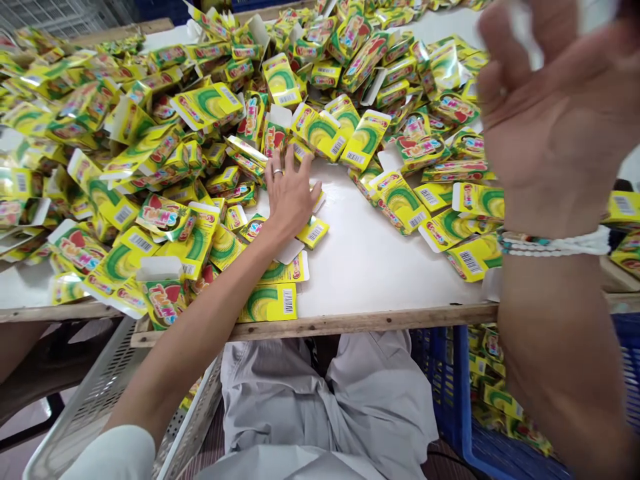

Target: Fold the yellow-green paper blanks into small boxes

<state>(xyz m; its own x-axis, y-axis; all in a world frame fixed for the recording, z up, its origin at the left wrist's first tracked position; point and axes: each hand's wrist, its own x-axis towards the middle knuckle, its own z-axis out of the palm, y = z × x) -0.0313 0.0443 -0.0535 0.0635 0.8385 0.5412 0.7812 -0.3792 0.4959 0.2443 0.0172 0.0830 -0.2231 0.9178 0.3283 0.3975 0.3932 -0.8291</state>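
My left hand [290,197], with a ring on one finger, reaches into a heap of small yellow and green printed cartons [195,233]. Its fingers are spread and their tips touch cartons at the heap's near edge, beside a carton with a raised white flap [276,130]. No carton is visibly gripped by it. Close to the camera at the right, my right hand [555,127] is raised above the table, palm showing and fingers apart. Motion blurs its fingers, and the top of the hand is partly cut off. White bracelets circle that wrist.
The white table [350,267] has a wooden front edge [370,322]. Cartons also lie at the right, several with open flaps. Below stand a blue crate [463,400] holding cartons and a white basket [85,400]. At the left edge, part of another person [20,347] shows.
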